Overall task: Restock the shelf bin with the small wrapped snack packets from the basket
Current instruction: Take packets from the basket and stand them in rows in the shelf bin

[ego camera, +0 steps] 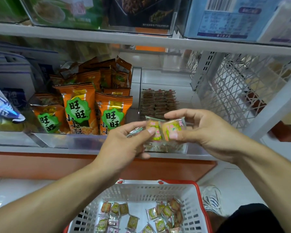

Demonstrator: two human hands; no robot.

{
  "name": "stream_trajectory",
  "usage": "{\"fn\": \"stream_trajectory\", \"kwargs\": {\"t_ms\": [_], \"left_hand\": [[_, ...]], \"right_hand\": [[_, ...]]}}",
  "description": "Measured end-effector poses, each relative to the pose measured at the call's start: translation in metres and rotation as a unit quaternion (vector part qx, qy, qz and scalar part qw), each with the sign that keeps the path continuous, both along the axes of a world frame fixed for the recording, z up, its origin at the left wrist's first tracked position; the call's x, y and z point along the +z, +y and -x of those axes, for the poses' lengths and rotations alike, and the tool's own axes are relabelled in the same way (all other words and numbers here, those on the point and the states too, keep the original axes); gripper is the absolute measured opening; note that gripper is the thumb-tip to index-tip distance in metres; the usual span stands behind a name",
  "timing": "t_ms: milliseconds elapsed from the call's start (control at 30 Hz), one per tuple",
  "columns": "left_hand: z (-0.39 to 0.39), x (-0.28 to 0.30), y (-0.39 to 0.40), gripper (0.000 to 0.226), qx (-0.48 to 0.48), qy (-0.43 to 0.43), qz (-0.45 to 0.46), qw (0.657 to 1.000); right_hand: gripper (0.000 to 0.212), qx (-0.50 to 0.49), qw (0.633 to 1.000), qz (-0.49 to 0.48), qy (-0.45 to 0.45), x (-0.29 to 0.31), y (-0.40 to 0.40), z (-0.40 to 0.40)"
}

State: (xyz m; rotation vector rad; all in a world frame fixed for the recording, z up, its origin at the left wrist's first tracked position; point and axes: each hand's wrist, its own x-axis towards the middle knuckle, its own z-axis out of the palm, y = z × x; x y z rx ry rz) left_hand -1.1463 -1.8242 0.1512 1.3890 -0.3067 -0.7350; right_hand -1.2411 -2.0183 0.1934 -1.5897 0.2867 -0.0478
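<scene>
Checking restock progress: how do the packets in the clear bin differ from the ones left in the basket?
The packets in the clear bin stand on edge in tight, even rows behind the hands; the packets in the basket lie flat and scattered, facing different ways. The bin ones fill only its front part, while the basket ones spread loosely across its floor. Both look like the same small, clear-wrapped snacks.

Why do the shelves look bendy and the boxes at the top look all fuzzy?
Head view: the wide-angle lens bends the shelf edge and posts, most strongly near the borders. Head view: the upper boxes sit at the frame's edge and look soft and smeared. Head view: the snack packets pinched by the left hand and right hand are sharper, and the lighting is even, with only faint shadows.
</scene>
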Motion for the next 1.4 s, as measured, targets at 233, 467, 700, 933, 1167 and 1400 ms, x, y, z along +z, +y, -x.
{"fn": "stream_trajectory", "kwargs": {"t_ms": [233, 467, 700, 933, 1167, 1400], "left_hand": [[0.002, 0.000, -0.003, 0.039, -0.047, -0.080, -0.043, 0.995], [0.001, -0.007, -0.007, 0.034, 0.014, -0.055, -0.010, 0.998], [0.001, -0.013, -0.006, 0.026, -0.013, -0.045, -0.039, 0.998], [-0.002, -0.015, -0.006, 0.024, -0.018, -0.031, -0.034, 0.999], [-0.002, -0.014, -0.005, 0.021, -0.024, -0.028, -0.044, 0.998], [-0.001, -0.013, -0.007, 0.017, -0.024, -0.025, -0.048, 0.998]], "right_hand": [[0.055, 0.070, 0.993, 0.070, 0.064, -0.004, -0.004, 0.003], [0.049, -0.059, 0.986, 0.152, 0.034, 0.002, -0.026, -0.001], [0.046, -0.034, 0.901, 0.399, 0.164, -0.011, -0.065, -0.001], [0.052, 0.109, 0.927, 0.268, 0.237, -0.019, -0.068, -0.011], [0.018, 0.057, 0.915, 0.332, 0.224, -0.036, -0.069, -0.020], [0.016, 0.029, 0.904, 0.351, 0.244, -0.045, -0.067, -0.031]]}}
